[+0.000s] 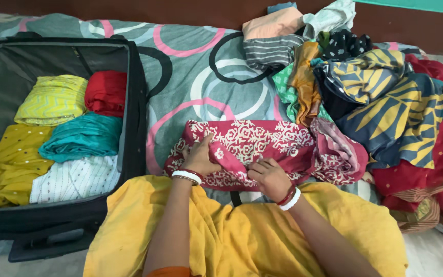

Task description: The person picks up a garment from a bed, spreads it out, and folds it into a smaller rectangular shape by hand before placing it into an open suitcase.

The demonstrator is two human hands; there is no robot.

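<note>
A pink-red cloth with a white floral print (262, 141) lies partly folded on the patterned bedsheet (190, 66) in front of me. My left hand (198, 156) presses on its left part, fingers curled into the fabric. My right hand (268, 176) grips the near edge of the same cloth, pinching a fold. Both wrists wear white and red bangles. My yellow garment (232, 231) covers my lap below the hands.
An open black suitcase (134, 102) at the left holds folded clothes: yellow (52, 100), red (106, 92), teal (83, 136), white (75, 179) and mustard (11, 164). A heap of unfolded clothes (370, 87) lies at the right, a dark wall behind it.
</note>
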